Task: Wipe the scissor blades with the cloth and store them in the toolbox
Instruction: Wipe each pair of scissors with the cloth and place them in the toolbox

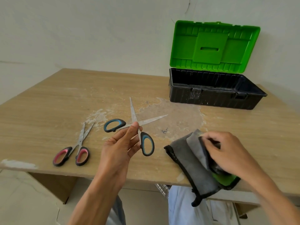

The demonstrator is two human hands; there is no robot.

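Wooden desk (pixel 48 103): fills the middle of the frame, with whitish residue patches at centre.

Toolbox (pixel 211 98): upper right of the frame, on the far side of the desk. Black body, green lid (pixel 211 46) standing open against the wall. No tool visible in the part of the interior that shows.

Grey cloth (pixel 191 159): lower right, black-edged, hanging partly over the desk's near edge. Right hand (pixel 227 153) rests on it, fingers (pixel 209 137) curled around a raised fold.

Left hand (pixel 120 146): lower centre, raised above the desk, fingers (pixel 135 127) pinching the blue-handled scissors (pixel 133 112) at the pivot. Blades spread wide and dull with grime, pointing toward the top of the frame. Well apart from the toolbox.

Pink-handled scissors (pixel 80 140): left of centre, flat on the desk, blades slightly parted, untouched.
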